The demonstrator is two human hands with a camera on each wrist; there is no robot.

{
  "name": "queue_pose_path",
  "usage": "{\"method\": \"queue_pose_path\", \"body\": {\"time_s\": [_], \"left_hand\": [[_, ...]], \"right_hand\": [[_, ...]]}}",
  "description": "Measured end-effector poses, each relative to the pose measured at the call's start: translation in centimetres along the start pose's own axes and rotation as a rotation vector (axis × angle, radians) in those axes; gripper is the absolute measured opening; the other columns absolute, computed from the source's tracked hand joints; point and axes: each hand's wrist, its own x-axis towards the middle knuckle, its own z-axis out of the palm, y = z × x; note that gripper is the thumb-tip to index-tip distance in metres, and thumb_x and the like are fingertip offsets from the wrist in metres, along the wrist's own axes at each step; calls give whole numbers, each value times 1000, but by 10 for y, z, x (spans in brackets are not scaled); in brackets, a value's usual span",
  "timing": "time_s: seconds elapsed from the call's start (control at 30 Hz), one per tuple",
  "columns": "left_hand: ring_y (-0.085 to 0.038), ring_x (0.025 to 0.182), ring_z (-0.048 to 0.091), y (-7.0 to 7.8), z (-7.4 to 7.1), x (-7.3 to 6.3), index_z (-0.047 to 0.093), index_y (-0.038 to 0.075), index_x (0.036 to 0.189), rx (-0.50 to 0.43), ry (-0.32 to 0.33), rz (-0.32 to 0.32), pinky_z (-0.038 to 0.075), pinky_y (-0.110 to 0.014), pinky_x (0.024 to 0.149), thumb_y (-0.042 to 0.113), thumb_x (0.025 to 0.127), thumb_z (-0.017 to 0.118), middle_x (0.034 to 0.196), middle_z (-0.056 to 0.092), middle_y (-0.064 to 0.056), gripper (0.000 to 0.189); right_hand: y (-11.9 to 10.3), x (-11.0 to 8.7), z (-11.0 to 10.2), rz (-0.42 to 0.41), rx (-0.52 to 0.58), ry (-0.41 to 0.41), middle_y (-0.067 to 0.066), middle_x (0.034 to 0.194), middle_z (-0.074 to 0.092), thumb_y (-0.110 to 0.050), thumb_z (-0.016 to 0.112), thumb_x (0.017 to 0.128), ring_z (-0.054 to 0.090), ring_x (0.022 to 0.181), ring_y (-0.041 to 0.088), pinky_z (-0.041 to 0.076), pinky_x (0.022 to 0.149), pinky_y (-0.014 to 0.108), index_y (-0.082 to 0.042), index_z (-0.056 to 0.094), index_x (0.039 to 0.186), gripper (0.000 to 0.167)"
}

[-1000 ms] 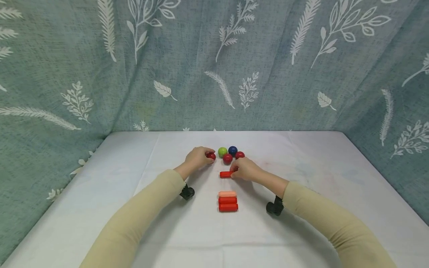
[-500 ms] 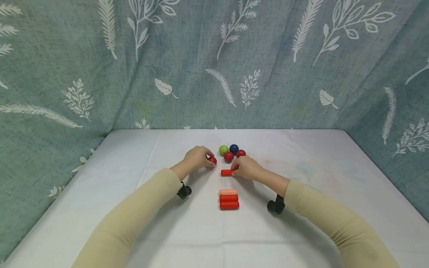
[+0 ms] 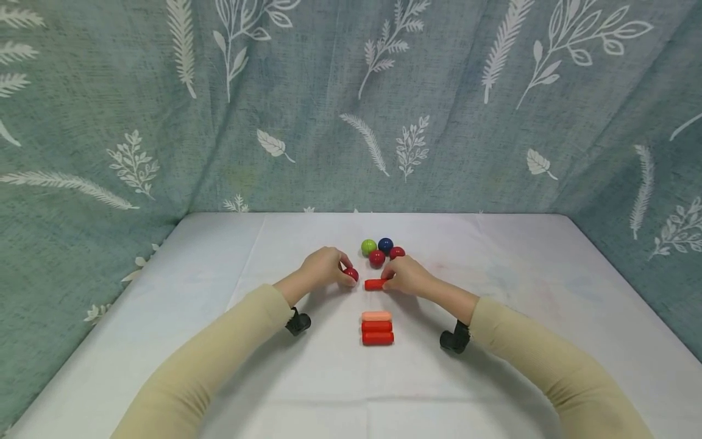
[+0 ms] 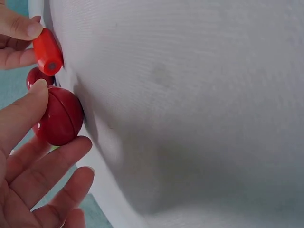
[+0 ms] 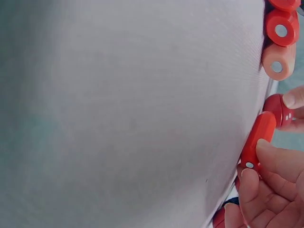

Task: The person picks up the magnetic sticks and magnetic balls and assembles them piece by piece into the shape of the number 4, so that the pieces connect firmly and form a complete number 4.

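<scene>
My left hand [image 3: 327, 268] pinches a glossy red ball [image 3: 351, 275] between thumb and fingers. A seam line runs round this ball [image 4: 61, 118] in the left wrist view. Just to its right, my right hand [image 3: 408, 275] pinches one end of a short red rod [image 3: 375, 285]. In the right wrist view the rod [image 5: 260, 135] has a silvery disc in its near end, and its far end lies close to the ball [image 5: 274, 105]; whether they touch, I cannot tell. The right fingers cover part of the rod.
Behind the hands sit a green ball [image 3: 368, 247], a dark blue ball [image 3: 386, 246] and two red balls, one at the front [image 3: 376, 259]. Nearer me lie a peach rod [image 3: 376, 316] and two red rods [image 3: 377, 332], side by side. A leaf-patterned curtain [image 3: 307, 110] backs the white table.
My left hand has brought its red ball away from the other balls, towards me, to the left end of the red rod. The right hand has stayed nearly still, holding the rod.
</scene>
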Motion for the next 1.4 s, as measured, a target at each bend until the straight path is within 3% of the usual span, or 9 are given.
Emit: {"method": "queue_pose_path", "body": {"time_s": [0.47, 0.67, 0.97, 1.17, 1.4], "left_hand": [[-13, 76, 54, -4, 4, 0, 70, 14, 100, -52, 14, -12, 42, -26, 67, 34, 70, 78, 82, 65, 1, 37], [-14, 77, 53, -5, 5, 0, 70, 14, 101, -69, 12, -20, 41, -26, 66, 33, 71, 78, 85, 64, 2, 37], [-12, 73, 51, -6, 3, -3, 71, 14, 98, -45, 45, 19, 38, -24, 63, 35, 69, 78, 83, 65, 3, 36], [-13, 80, 54, -8, 3, -3, 69, 12, 103, -74, 22, 53, 42, -28, 72, 32, 73, 76, 91, 67, 1, 37], [-16, 95, 55, -17, 4, -4, 66, 13, 113, -194, -10, 59, 43, -32, 82, 25, 76, 74, 108, 66, -3, 39]], "right_hand": [[-1, 2, -10, -92, 9, 56, 6, 89, 69, -7, 70, 79, 56, 79, 16, 49, 75, 27, -3, 71, 95, 17], [-5, 4, -10, -88, 19, 55, 6, 88, 69, -8, 70, 78, 56, 78, 16, 48, 75, 28, -3, 71, 94, 17], [-10, 7, -10, -95, 11, 59, 6, 87, 69, -7, 70, 78, 56, 77, 16, 48, 75, 28, -3, 72, 92, 15], [-9, 7, -10, -90, 1, 53, 6, 87, 69, -8, 70, 79, 56, 78, 16, 48, 75, 29, -3, 72, 93, 15], [-10, 8, -8, -66, 13, 50, 6, 87, 69, -9, 69, 79, 56, 78, 16, 48, 75, 28, -3, 72, 94, 15]]}}
